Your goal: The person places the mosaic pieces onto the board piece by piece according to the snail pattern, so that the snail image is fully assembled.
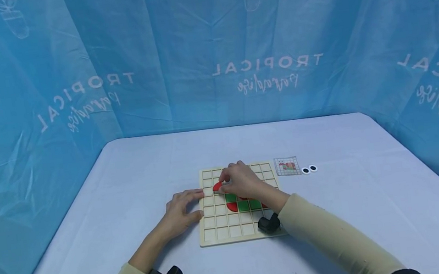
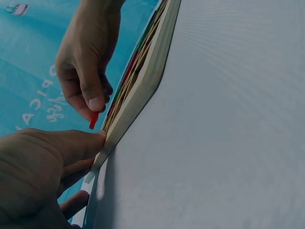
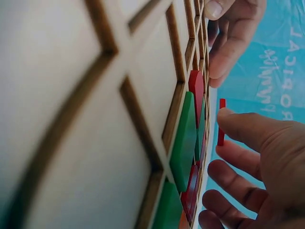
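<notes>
A square wooden grid board (image 1: 210, 235) lies on the white table. My right hand (image 1: 244, 181) is over its upper part, pinching a red rounded tile (image 1: 217, 186) between thumb and finger. In the right wrist view the red tile (image 3: 221, 122) is seen edge-on, apart from the board. My left hand (image 1: 181, 210) touches the board's left edge with extended fingers and thumb. Green tiles (image 1: 243, 205) and a red quarter-round tile (image 1: 232, 206) sit in the board's cells; my right hand and forearm hide part of the pattern.
A small pattern card (image 1: 287, 166) lies just right of the board. Two white discs with black centres, like eyes (image 1: 305, 171), are beside it. A blue printed curtain (image 1: 208, 50) hangs behind and around the table (image 1: 147, 160).
</notes>
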Tool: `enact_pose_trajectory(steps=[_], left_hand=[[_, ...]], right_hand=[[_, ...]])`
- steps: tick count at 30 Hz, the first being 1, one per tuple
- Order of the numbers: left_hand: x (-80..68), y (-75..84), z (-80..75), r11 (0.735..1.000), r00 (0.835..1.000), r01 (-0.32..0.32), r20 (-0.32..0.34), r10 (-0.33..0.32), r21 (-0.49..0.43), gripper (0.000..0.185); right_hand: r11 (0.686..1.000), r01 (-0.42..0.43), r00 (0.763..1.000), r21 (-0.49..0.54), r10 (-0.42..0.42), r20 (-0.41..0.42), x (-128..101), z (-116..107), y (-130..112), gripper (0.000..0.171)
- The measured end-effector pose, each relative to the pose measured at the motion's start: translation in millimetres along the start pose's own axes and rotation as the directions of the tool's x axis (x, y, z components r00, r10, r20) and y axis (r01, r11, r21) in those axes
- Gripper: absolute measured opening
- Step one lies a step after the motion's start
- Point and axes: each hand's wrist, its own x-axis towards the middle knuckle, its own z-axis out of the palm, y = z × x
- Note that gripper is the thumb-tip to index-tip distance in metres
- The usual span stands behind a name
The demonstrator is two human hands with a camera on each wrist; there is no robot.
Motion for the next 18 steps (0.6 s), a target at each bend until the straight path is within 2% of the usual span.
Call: enact_pose_trajectory(steps=[10, 18], left_hand=[[1.1, 0.1, 1.2, 1.0, 1.0, 0.022, -0.003, -0.022, -0.003, 0.047], [1.3, -1.2, 1.1, 1.0, 1.0, -0.004, -0.008, 0.004, 0.001, 0.047]], right_hand=[[0.999, 0.019, 1.0, -0.051, -0.018, 0.017, 1.0, 2.8, 4.9, 0.023], [0.997, 0.03, 0.999, -0.069, -0.029, 0.021, 2.1, 5.1, 7.4, 0.024]])
